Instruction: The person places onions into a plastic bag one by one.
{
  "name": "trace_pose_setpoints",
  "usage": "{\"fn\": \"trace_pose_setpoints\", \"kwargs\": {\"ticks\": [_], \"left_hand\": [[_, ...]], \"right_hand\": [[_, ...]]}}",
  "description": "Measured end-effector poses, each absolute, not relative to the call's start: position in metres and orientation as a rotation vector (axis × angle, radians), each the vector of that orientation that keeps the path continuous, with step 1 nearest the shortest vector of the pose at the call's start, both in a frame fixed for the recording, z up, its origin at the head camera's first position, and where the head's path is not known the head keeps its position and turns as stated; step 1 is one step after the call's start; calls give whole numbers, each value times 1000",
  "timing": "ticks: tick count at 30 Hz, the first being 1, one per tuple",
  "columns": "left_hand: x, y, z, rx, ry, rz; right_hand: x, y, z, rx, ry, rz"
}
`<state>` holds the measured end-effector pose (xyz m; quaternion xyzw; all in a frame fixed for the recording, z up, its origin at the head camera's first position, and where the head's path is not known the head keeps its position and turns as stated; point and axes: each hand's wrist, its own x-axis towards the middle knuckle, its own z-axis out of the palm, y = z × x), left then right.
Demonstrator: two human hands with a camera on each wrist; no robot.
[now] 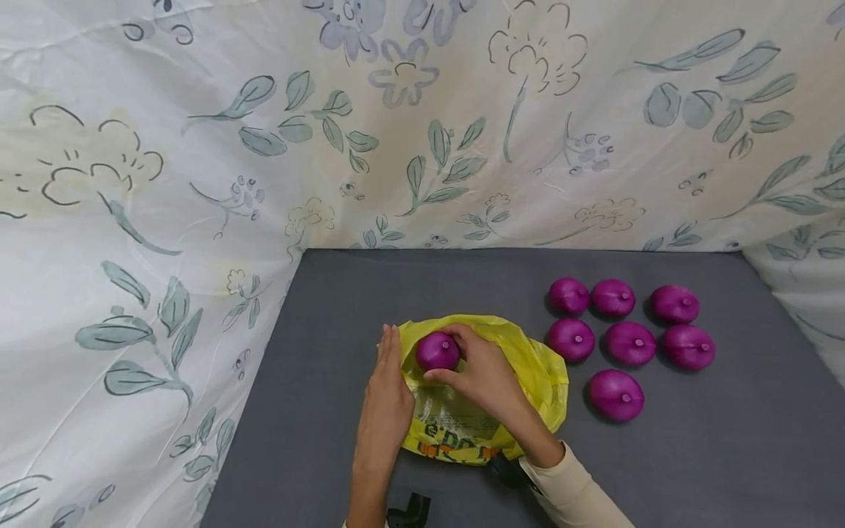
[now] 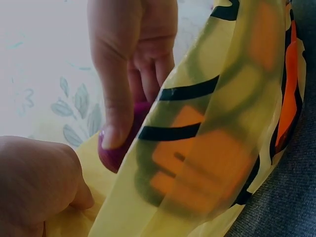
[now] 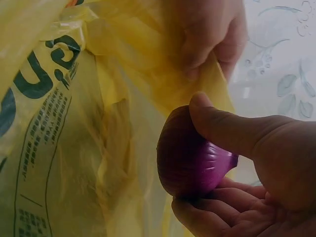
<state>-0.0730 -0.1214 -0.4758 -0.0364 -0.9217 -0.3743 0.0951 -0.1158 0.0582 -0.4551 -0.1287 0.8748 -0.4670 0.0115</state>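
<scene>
A purple onion (image 1: 438, 351) is gripped in my right hand (image 1: 487, 370), over the mouth of a yellow plastic bag (image 1: 551, 374). In the right wrist view the thumb lies on top of the onion (image 3: 192, 158) and the fingers curl beneath it. My left hand (image 1: 389, 400) is at the bag's left rim, pinching the film between thumb and fingers. Part of the onion is hidden behind the printed bag wall (image 2: 197, 148) in the left wrist view.
Several more purple onions (image 1: 630, 344) lie in loose rows right of the bag on the grey tabletop (image 1: 726, 440). Flower-printed cloth (image 1: 422, 147) hangs behind and left of the table. A black object (image 1: 411, 511) shows by the left wrist.
</scene>
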Motion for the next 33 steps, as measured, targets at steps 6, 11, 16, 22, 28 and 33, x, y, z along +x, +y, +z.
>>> {"fn": "trace_pose_setpoints", "kwargs": {"ticks": [6,11,16,22,28,33], "left_hand": [[-73,-121,-476,-107,-2759,-1117],[-72,-121,-476,-105,-2775,-1113],[-70,-119,-475,-122,-2767,-1105],[-70,-118,-476,-118,-2791,-1122],[-70,-118,-475,-109,-2798,-1142],[-71,-118,-474,-111,-2796,-1136]], "right_hand": [[-122,50,-467,-388,2720,-1473],[-129,44,-474,-349,2724,-1451],[-134,39,-479,-376,2735,-1458],[-135,35,-486,-430,2756,-1464],[-135,31,-493,-438,2804,-1425],[-133,31,-490,-440,2813,-1400]]}}
